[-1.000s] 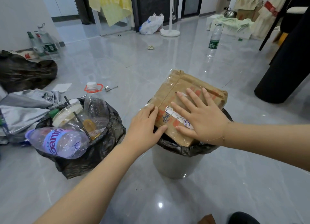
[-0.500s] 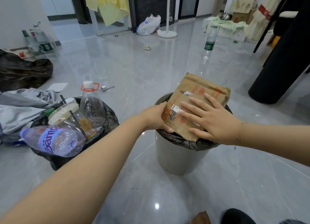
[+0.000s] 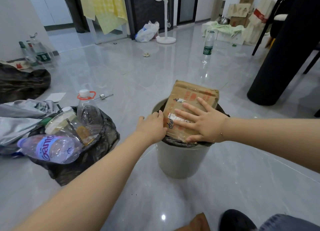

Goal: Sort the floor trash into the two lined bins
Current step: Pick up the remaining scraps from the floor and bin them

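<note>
Pressing flat brown cardboard box [image 3: 192, 108] into grey round bin [image 3: 180, 159]: right hand [image 3: 203, 122] open-palmed on top, left hand [image 3: 152, 124] gripping its edge.

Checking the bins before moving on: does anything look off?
The flattened cardboard box sits tilted across the grey bin's rim, not inside; the right hand presses it flat, and the left hand holds its edge.

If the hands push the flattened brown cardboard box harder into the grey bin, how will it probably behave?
The flattened brown cardboard box looks stiff, so it will likely resist more than fold. It is wider than the grey bin mouth, so it may jam on the rim. The right hand, pressing flat on glossy tape, might slip.
</note>
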Motion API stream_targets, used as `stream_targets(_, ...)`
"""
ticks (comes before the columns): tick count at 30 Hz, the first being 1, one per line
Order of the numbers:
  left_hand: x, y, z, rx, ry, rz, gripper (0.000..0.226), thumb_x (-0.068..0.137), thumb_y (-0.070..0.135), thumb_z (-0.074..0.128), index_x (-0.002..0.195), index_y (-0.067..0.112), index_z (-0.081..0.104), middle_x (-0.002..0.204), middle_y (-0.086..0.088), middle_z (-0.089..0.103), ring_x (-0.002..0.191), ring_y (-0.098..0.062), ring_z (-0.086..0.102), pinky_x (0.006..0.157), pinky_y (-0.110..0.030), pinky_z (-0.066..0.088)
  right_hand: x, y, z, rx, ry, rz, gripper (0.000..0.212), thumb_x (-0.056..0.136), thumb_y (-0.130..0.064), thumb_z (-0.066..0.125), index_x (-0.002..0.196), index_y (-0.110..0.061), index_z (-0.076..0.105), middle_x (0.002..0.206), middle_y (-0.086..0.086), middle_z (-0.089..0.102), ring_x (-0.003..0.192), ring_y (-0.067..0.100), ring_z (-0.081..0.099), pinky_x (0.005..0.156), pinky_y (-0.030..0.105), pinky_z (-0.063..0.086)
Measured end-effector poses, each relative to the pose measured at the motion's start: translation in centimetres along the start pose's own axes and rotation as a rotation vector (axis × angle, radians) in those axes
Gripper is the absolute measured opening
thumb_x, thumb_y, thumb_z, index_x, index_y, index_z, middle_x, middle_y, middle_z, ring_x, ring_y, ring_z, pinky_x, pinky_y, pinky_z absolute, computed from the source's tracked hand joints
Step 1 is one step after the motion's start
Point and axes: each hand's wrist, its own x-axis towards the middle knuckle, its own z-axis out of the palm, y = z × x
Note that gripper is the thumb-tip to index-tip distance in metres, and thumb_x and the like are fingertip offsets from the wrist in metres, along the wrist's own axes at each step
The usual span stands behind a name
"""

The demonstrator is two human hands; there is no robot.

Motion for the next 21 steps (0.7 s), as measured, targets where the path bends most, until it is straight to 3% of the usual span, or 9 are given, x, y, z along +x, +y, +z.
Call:
stream_targets(2,-1.2,0.0,0.3,-0.172,0.06,-0.066,0.066,0.09,0.036,0.051,0.149,0.021,0.026,0.158,-0.003,0.017,0.143,-0.023,0.019,0.111,-0.045,0.022,-0.2,-0.3,-0.8,0.024,0.032,0.02,0.097,0.06,-0.075,-0.033,0.148,-0.039,-0.015,0.159,-0.005,-0.02,0.146,0.026,-0.018,0.104,0.055,-0.022)
stream_targets(4,-2.7,0.1,1.0,-0.442,0.087,-0.178,0.068,0.086,0.036,0.056,0.148,0.027,0.029,0.158,-0.003,0.012,0.145,-0.024,0.012,0.114,-0.044,0.021,-0.4,-0.4,-1.7,0.126,0.054,0.062,0.078,0.079,-0.076,-0.004,0.149,-0.041,-0.009,0.159,-0.009,-0.018,0.146,0.022,-0.018,0.108,0.053,-0.019)
stream_targets(6,-4.1,0.0,1.9,-0.786,0.08,-0.234,0.072,0.086,0.037,0.062,0.149,0.03,0.029,0.154,-0.004,0.02,0.141,-0.023,0.023,0.114,-0.037,0.026,-0.8,-0.4,-2.8,0.263,0.032,0.068,0.063,0.094,-0.058,0.029,0.15,-0.043,0.004,0.16,-0.012,-0.011,0.147,0.017,-0.014,0.114,0.051,-0.012)
stream_targets(7,-4.7,0.0,2.2,-0.898,0.088,-0.222,0.072,0.086,0.037,0.064,0.149,0.031,0.029,0.151,-0.002,0.024,0.138,-0.02,0.029,0.112,-0.033,0.028,-1.2,-0.3,-3.4,0.302,0.037,0.058,0.06,0.096,-0.05,0.036,0.15,-0.043,0.011,0.16,-0.012,-0.006,0.147,0.015,-0.009,0.117,0.048,-0.007)
stream_targets(11,-5.9,-0.2,2.3,-0.89,0.161,-0.14,0.066,0.087,0.035,0.066,0.145,0.037,0.035,0.147,0.002,0.029,0.138,-0.013,0.03,0.107,-0.022,0.024,-2.6,-0.5,-5.1,0.374,0.129,0.034,0.044,0.099,-0.037,0.036,0.143,-0.037,0.035,0.158,-0.01,0.016,0.145,0.014,0.014,0.114,0.03,0.013)
stream_targets(14,-6.1,-0.5,1.7,-1.0,0.179,-0.157,0.053,0.089,0.029,0.065,0.138,0.03,0.045,0.142,0.004,0.037,0.132,-0.011,0.039,0.106,-0.024,0.032,-2.9,-1.2,-6.5,0.415,0.191,0.02,0.04,0.097,-0.034,0.039,0.138,-0.034,0.044,0.154,-0.01,0.026,0.139,0.012,0.026,0.109,0.029,0.024)
stream_targets(17,-6.7,-1.3,0.8,-1.205,0.23,-0.22,0.037,0.09,0.024,0.063,0.126,0.031,0.055,0.133,0.004,0.048,0.118,-0.006,0.047,0.088,-0.022,0.039,-2.2,-2.0,-8.0,0.544,0.255,0.015,0.039,0.094,-0.031,0.046,0.133,-0.033,0.05,0.146,-0.011,0.039,0.132,0.012,0.038,0.106,0.029,0.032)
stream_targets(21,-8.1,-3.7,0.2,-1.295,0.351,-0.272,0.029,0.092,0.016,0.059,0.118,0.028,0.06,0.124,0.006,0.059,0.113,-0.009,0.055,0.079,-0.016,0.042,0.2,-4.0,-9.8,0.71,0.306,-0.004,0.036,0.092,-0.026,0.048,0.127,-0.026,0.057,0.132,-0.01,0.053,0.122,0.011,0.048,0.104,0.03,0.036)
